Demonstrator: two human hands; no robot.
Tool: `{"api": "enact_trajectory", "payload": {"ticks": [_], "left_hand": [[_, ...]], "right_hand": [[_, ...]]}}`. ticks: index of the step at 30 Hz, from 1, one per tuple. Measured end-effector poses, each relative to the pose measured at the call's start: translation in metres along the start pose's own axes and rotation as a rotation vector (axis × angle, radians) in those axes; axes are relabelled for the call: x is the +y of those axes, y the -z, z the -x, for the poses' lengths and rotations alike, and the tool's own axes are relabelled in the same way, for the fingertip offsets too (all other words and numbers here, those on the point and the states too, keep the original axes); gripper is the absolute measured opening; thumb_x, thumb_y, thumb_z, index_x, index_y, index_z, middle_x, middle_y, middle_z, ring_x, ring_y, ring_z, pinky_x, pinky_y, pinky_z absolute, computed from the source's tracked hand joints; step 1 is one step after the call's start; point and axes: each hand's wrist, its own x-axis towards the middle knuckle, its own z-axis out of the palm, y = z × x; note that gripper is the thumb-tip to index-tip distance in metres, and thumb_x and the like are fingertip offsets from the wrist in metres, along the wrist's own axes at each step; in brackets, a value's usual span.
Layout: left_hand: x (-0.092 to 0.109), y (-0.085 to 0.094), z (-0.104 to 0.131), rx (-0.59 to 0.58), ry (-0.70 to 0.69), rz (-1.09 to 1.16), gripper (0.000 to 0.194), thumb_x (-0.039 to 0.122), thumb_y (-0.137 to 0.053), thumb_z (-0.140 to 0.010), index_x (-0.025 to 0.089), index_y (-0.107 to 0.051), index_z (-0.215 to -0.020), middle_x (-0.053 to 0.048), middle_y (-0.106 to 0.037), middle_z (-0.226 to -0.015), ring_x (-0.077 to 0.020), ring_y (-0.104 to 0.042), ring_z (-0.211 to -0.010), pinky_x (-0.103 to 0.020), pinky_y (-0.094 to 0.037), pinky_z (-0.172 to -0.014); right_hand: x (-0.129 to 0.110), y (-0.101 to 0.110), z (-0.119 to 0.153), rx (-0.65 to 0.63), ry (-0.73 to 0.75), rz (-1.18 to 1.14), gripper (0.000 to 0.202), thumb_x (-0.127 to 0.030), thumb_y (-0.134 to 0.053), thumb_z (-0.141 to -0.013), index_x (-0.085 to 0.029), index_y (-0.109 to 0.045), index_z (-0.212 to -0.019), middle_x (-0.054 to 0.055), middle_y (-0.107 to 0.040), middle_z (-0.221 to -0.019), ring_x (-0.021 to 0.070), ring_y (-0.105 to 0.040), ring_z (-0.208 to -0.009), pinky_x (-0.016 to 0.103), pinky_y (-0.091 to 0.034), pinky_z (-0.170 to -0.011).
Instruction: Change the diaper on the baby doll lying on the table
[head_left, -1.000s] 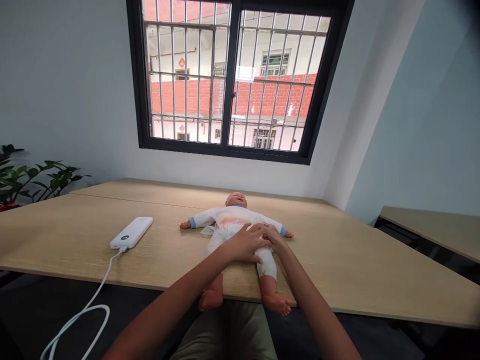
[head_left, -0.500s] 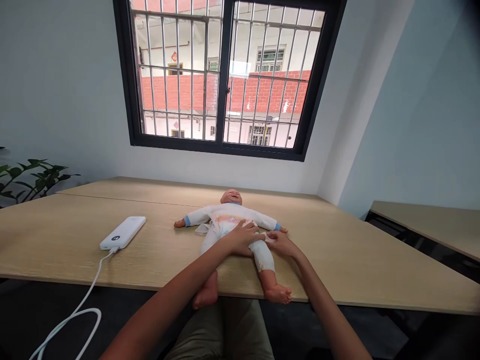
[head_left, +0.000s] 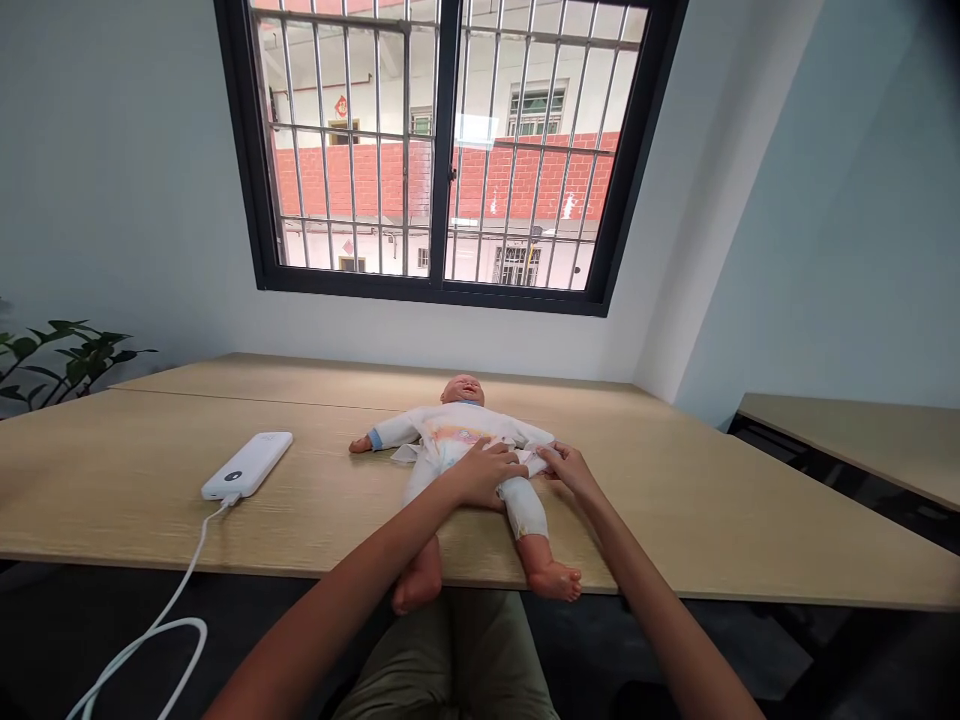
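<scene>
Both hands at the waist of a baby doll on the desk

The baby doll (head_left: 465, 440) lay on its back near the desk's (head_left: 150, 480) front edge, feet overhanging it. The left hand (head_left: 484, 472) rested flat on its belly, fingers spread, seemingly steadying it; the right hand (head_left: 566, 465) pinched the white garment (head_left: 534, 462) at the hip with narrowed fingers. A power bank (head_left: 247, 465) with its cable (head_left: 150, 630) lay toward the left edge.

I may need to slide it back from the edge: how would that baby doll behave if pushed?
The doll lies flat on its back on the table, so it would probably slide, not roll. Its feet overhang the edge; the legs may swing. Its loose clothing would likely bunch.
</scene>
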Motion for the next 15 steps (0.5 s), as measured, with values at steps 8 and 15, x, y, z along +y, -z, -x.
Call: {"api": "enact_trajectory", "payload": {"ticks": [8, 15], "left_hand": [[0.001, -0.002, -0.007, -0.01, 0.035, -0.068, 0.06, 0.044, -0.061, -0.077, 0.026, -0.047, -0.132, -0.008, -0.062, -0.115, -0.028, -0.053, -0.11, -0.042, -0.039, -0.09], [0.001, -0.001, -0.007, -0.034, 0.08, -0.034, 0.062, 0.044, -0.063, -0.074, 0.016, -0.05, -0.128, -0.012, -0.055, -0.133, -0.028, -0.05, -0.118, -0.04, -0.038, -0.094]], "right_hand": [[-0.012, -0.004, 0.007, 0.006, -0.223, -0.539, 0.018, -0.019, -0.079, -0.062, -0.017, -0.065, -0.072, 0.001, -0.065, -0.066, 0.011, -0.057, -0.057, 0.022, -0.053, -0.057], [0.004, 0.001, -0.006, 0.147, -0.065, -0.438, 0.023, -0.029, -0.077, -0.06, -0.018, -0.063, -0.074, 0.0, -0.065, -0.067, 0.011, -0.056, -0.059, 0.021, -0.047, -0.055]]}}
